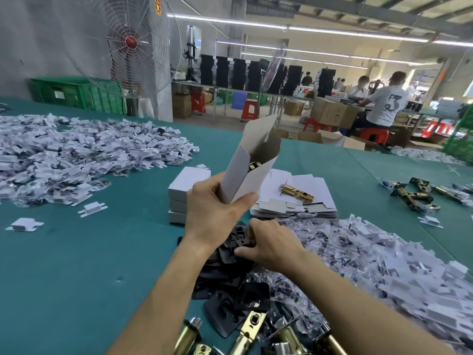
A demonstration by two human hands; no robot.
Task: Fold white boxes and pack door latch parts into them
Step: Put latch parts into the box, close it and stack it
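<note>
Already a small stack of closed boxes (188, 185) stands on the counter (76, 265), just beside your left grip (217, 208). That grip clasps an open white box (253, 162), tilted, with a brass latch (254, 165) showing inside. Your right grip (271, 248) has its fingers curled round a black plate (236, 237) in the pile below. The plate is not yet in and the flaps are not yet closed. The flat blanks (322, 190) and loose latches (249, 329) suggest plenty remains.

matt white card box (252, 160), glossy brass latch (298, 192)
</note>
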